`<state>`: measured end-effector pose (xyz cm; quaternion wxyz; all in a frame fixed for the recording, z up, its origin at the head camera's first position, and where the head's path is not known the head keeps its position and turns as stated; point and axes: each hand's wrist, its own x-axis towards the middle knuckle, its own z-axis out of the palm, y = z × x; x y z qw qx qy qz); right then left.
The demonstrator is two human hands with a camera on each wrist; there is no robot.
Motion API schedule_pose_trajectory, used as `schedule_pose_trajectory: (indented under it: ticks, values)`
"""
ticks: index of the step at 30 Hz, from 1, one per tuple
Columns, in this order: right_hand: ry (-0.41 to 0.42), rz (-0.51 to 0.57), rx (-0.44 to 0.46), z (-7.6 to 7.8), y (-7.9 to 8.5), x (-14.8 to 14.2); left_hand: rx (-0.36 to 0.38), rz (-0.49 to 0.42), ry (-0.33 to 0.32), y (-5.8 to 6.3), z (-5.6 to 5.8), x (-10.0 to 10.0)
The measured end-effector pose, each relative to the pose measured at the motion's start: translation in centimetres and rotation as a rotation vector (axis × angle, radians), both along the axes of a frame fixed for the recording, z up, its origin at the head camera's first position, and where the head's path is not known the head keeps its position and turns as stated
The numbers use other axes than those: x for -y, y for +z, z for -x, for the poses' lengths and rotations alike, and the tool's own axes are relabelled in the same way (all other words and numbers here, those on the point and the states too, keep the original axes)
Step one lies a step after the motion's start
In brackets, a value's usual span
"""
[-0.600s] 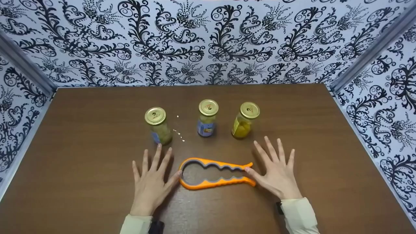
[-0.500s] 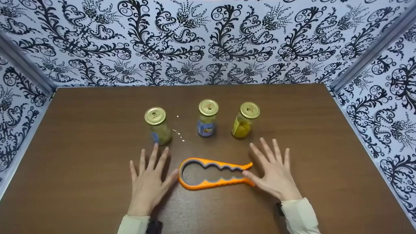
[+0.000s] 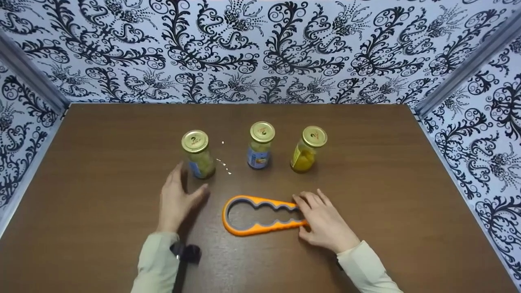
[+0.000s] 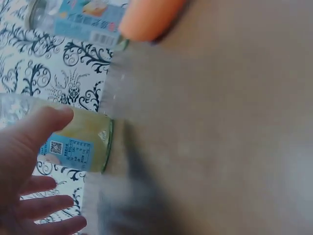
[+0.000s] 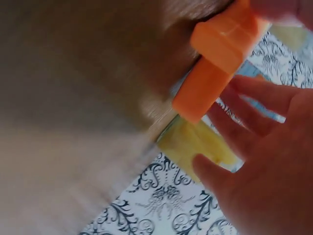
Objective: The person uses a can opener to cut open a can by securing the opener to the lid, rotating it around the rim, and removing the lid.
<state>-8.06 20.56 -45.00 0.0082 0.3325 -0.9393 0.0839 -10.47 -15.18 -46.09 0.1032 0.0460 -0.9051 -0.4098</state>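
Observation:
A jar opener (image 3: 240, 232), orange with a grey toothed inner edge, lies flat on the table, its round end to the left. My right hand (image 3: 325, 224) holds its handle ends, fingers bent over the far handle and thumb at the near one. In the right wrist view the orange handle ends (image 5: 198, 93) lie between thumb and fingers. My left hand (image 3: 176, 203) is beside the left glass jar (image 3: 200, 165), thumb and fingers apart, holding nothing. That jar has a gold lid and blue label; in the left wrist view the thumb overlaps the jar (image 4: 93, 132).
Two more gold-lidded jars stand upright farther back: a blue-labelled jar (image 3: 259, 156) in the middle and a jar with yellow contents (image 3: 303, 158) at right. Small pale flecks (image 3: 224, 165) lie by the left jar. A patterned wall (image 3: 260, 53) rises behind the brown table (image 3: 101, 162).
Both hands were spread flat beside the jar opener. My right hand has bent its fingers round the handle ends; my left has turned and moved forward along the left jar.

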Motion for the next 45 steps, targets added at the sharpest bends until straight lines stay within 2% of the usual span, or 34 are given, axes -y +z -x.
schedule_pose_trajectory:
  ticks: [6, 13, 18, 22, 28, 32, 39, 45]
  values:
    - [0.012, -0.083, -0.022, 0.3, 0.2, 0.3, 0.033, -0.167, 0.013, 0.6, 2.4, -0.4]
    - [0.104, -0.107, -0.108, 1.1, 0.5, 0.1, 0.008, -0.233, 0.071, 0.5, 4.4, -1.2]
    - [0.150, -0.119, -0.190, 1.7, 0.7, -0.3, -0.040, -0.290, 0.093, 0.2, 5.1, -1.5]
    - [0.145, -0.141, -0.248, 1.9, 0.8, -0.4, -0.057, -0.328, 0.094, 0.1, 5.2, -1.6]
    - [0.040, -0.133, -0.329, 1.7, 0.5, 0.1, -0.071, -0.350, 0.100, 0.3, 5.2, -1.7]
    - [0.008, -0.099, -0.368, 1.8, 0.7, 0.0, -0.057, -0.363, 0.090, 0.5, 4.9, -1.7]
    - [-0.024, -0.074, -0.362, 2.1, 1.6, -0.6, -0.021, -0.340, 0.048, 0.8, 4.2, -1.6]
    - [-0.067, -0.004, -0.342, 2.7, 2.6, -1.3, 0.003, -0.327, 0.019, 1.0, 3.5, -1.5]
